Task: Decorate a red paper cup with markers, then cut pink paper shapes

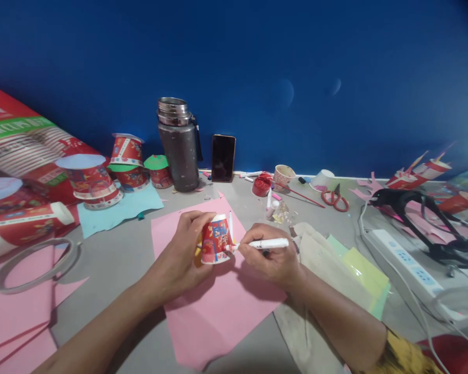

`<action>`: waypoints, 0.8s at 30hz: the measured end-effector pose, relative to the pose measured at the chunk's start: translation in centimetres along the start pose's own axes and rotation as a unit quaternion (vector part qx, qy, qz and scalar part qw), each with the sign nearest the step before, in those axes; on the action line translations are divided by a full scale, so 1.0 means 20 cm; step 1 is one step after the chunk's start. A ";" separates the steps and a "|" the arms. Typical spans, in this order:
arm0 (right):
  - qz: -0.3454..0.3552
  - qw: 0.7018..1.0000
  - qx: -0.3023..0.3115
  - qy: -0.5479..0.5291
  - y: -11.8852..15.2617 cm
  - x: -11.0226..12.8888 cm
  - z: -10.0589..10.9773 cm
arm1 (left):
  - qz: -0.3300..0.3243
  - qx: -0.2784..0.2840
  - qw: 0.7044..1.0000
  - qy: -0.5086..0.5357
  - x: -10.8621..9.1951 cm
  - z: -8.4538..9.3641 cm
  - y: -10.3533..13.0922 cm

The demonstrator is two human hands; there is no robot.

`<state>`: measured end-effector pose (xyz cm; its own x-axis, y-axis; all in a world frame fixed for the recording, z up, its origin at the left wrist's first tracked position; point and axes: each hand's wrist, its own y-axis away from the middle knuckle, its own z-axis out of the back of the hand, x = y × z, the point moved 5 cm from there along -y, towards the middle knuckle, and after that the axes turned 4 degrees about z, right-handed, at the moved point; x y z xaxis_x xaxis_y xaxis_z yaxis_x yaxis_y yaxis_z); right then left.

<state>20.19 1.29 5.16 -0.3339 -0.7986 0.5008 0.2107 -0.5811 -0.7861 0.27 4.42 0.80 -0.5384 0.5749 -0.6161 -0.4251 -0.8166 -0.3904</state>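
Note:
My left hand (189, 244) grips a red paper cup (217, 239) with blue and yellow printing, its narrow white base facing up. In my right hand (271, 259) is a white marker pen (269, 243), held level between thumb and fingers. The pen's tip end meets the cup's right side near its lower rim; whether it touches cannot be made out. A thin white stick-like piece (231, 223) stands at the cup's right edge. Beneath both hands lies a sheet of pink paper (203, 322) on the grey table.
Decorated paper cups (86, 176) stand at left beside a grey tape ring (35, 266). A dark steel flask (178, 150) and a phone (223, 158) stand against the blue wall. Red-handled scissors (335, 199), a cloth (315, 259), a power strip (407, 267) and a black strap frame (432, 223) are at right.

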 end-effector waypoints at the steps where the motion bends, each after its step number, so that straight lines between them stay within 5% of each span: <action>1: -0.005 1.000 -0.011 0.009 0.00 0.00 0.01 | 0.000 0.001 1.000 0.002 0.00 0.00 0.00; 11: -0.086 0.995 -0.053 -0.026 0.01 -0.04 0.04 | 0.035 -0.005 0.998 0.051 0.04 0.00 0.00; 24: -0.123 0.992 -0.021 -0.031 0.01 -0.06 0.04 | 0.069 0.001 0.996 0.061 0.06 -0.01 -0.01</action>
<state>21.39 2.08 4.66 -0.3122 -0.6426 0.6997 0.0911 -0.7534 -0.6513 -0.11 5.24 0.07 -0.4993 0.4472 -0.7421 -0.3556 -0.8868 -0.2952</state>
